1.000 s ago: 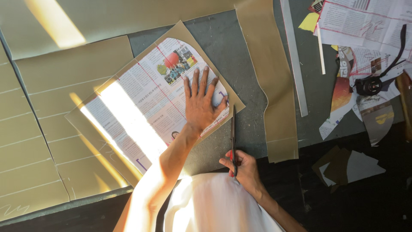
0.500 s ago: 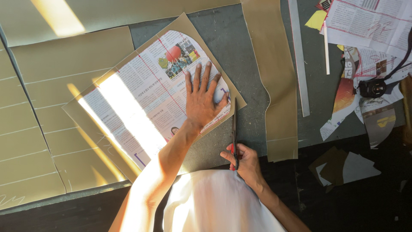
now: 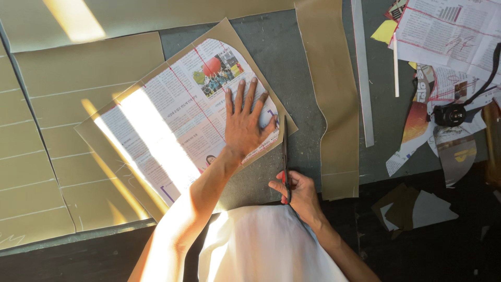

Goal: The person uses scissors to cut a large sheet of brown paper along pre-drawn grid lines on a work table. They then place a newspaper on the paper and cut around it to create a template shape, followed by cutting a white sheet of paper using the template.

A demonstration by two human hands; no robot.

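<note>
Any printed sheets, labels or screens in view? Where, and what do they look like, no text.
Newspaper pattern: under left hand, on tan sheet; one rounded corner, colour photo, red lines.
Newspaper sheet: top right; white, red marks.
Printed scraps: right edge; mixed colours.
No screens.

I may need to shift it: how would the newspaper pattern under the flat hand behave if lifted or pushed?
The printed newspaper pattern piece looks thin, so it would probably flop when lifted. It likely slides easily on the olive sheet beneath, since the left hand presses it flat. Its cut edges could tear.
</note>
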